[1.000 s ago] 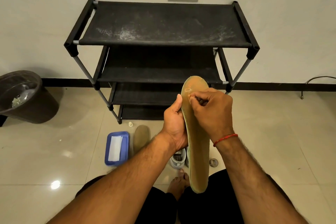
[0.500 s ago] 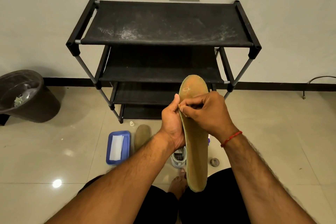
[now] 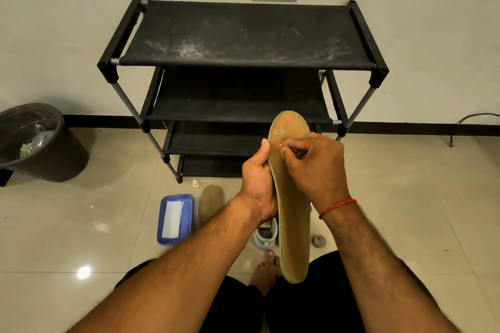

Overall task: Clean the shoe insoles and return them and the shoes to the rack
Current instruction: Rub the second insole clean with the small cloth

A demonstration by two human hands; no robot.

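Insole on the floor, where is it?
In the head view, the loose insole lies on the floor left of centre, just right of the blue tray and in front of the black rack.

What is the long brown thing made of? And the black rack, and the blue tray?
Insole: probably foam, matte tan face, thin with a paler edge layer. Rack: black cloth-like shelves holding white dust, grey metal-looking tubes, black plastic-looking joints. Tray: likely plastic, smooth blue moulded rim.
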